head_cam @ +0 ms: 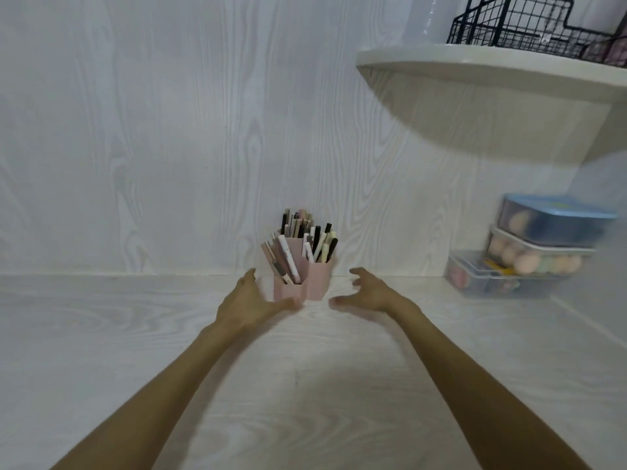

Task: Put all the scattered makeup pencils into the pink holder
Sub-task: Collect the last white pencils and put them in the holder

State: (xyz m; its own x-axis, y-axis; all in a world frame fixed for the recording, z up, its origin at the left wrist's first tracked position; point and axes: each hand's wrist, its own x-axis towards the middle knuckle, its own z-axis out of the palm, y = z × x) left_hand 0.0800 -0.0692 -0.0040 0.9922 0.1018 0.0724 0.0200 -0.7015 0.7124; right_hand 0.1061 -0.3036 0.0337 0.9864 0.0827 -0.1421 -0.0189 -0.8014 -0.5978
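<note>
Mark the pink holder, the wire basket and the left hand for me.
pink holder [319,281]: head view, on the front wall of its right compartment.
wire basket [529,27]: head view, on its black mesh side, up on the shelf.
left hand [246,301]: head view, on the back of the hand.

A home vanity corner — pale wood-grain desk, stacked clear boxes of makeup sponges, a pink holder of makeup pencils — wire basket shelved above.

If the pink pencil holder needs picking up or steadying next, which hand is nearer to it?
The left hand. It sits right beside the pink holder, thumb in front of its base. The right hand is open too, but a clear gap separates it from the holder.
</note>
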